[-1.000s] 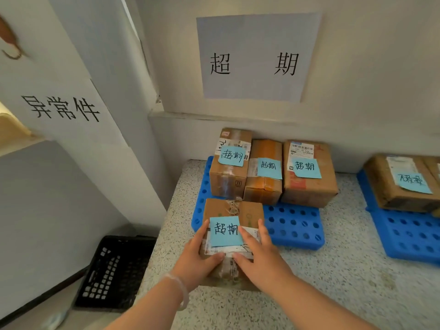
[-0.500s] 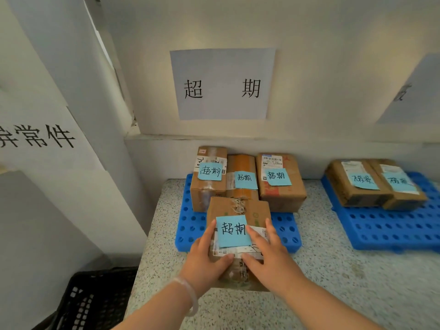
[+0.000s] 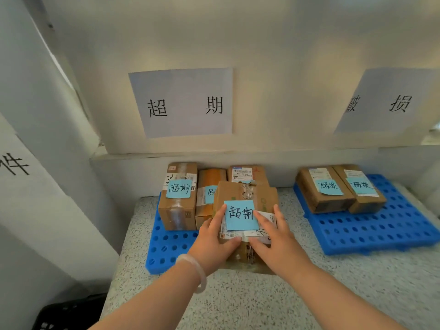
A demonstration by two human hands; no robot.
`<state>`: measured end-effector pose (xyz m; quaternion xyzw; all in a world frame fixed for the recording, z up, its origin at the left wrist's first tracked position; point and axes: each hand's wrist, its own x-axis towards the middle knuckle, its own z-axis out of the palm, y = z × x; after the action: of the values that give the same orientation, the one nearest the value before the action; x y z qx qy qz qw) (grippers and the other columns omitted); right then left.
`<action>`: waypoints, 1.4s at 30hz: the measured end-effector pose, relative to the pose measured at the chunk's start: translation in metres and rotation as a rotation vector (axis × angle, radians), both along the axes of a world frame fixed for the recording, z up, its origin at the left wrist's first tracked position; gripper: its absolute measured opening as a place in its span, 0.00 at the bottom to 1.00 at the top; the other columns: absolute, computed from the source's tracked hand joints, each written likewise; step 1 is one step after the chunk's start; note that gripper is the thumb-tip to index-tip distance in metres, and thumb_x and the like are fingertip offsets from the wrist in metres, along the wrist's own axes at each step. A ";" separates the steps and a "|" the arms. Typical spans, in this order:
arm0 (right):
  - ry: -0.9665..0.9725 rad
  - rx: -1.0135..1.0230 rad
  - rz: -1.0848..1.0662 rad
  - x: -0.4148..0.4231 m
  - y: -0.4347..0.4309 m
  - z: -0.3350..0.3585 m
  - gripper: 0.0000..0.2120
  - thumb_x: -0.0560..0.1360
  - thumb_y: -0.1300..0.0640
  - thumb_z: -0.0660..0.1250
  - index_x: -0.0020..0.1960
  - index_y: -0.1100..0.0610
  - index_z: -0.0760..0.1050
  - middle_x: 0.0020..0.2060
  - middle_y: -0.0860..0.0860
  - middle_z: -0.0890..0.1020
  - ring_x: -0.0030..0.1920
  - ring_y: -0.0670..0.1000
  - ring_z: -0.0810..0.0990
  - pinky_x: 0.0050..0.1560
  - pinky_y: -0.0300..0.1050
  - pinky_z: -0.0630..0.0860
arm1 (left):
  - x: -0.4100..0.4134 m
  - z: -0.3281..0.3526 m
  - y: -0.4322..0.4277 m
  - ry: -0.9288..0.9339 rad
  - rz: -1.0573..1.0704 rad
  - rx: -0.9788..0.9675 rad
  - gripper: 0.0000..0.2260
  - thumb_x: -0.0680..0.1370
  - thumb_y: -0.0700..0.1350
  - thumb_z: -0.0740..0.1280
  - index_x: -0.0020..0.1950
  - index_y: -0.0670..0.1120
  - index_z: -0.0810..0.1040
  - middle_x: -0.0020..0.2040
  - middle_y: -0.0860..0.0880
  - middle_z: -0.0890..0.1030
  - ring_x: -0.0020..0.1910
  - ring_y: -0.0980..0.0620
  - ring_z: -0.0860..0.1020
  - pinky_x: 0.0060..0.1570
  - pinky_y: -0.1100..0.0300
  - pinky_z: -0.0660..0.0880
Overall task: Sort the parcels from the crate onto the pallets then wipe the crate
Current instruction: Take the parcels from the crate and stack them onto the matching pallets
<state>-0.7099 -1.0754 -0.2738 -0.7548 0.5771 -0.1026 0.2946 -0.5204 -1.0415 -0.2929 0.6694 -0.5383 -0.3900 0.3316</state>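
Note:
A brown cardboard parcel [image 3: 247, 194] with a blue sticky note is held between my left hand [image 3: 214, 244] and my right hand [image 3: 278, 244], one on each side. It hangs over the front part of the left blue pallet [image 3: 166, 248]. Three more brown parcels with blue notes stand in a row at the back of that pallet: a tall left one [image 3: 178, 198], a middle one [image 3: 204, 194] and a right one [image 3: 247, 173], both partly hidden behind the held parcel. The black crate [image 3: 69, 313] shows at the bottom left, below the counter.
A second blue pallet [image 3: 381, 229] on the right carries two parcels [image 3: 338, 189] with blue notes. White paper signs hang on the wall above each pallet. The speckled counter [image 3: 262, 303] ends at a white pillar on the left.
The parcel in both hands has moved forward and to the right over the left pallet, toward the row of parcels. The view has shifted right, showing more of the second pallet and its sign.

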 end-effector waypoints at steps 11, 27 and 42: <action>0.002 0.008 0.015 -0.012 -0.109 0.004 0.32 0.77 0.39 0.63 0.76 0.33 0.52 0.77 0.39 0.37 0.77 0.54 0.52 0.71 0.55 0.66 | -0.015 0.001 -0.102 0.044 0.045 0.018 0.41 0.74 0.54 0.73 0.77 0.67 0.50 0.69 0.52 0.65 0.64 0.52 0.71 0.64 0.52 0.75; 0.120 -0.010 0.058 0.015 -0.190 -0.010 0.31 0.79 0.39 0.59 0.77 0.34 0.49 0.77 0.42 0.37 0.76 0.57 0.48 0.74 0.57 0.58 | 0.003 -0.013 -0.181 -0.218 0.007 0.118 0.40 0.78 0.59 0.66 0.79 0.63 0.41 0.65 0.52 0.66 0.57 0.53 0.71 0.59 0.55 0.74; 0.200 -0.111 0.118 -0.025 -0.084 0.000 0.41 0.73 0.31 0.61 0.77 0.35 0.40 0.78 0.45 0.34 0.78 0.52 0.35 0.76 0.55 0.39 | -0.029 0.024 -0.103 -0.742 -0.217 -0.051 0.40 0.75 0.70 0.58 0.78 0.63 0.36 0.81 0.51 0.38 0.79 0.47 0.39 0.77 0.43 0.42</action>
<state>-0.7353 -1.1597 -0.2734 -0.8091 0.5516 -0.0410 0.1987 -0.5494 -1.1447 -0.2688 0.6958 -0.6988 -0.1405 0.0878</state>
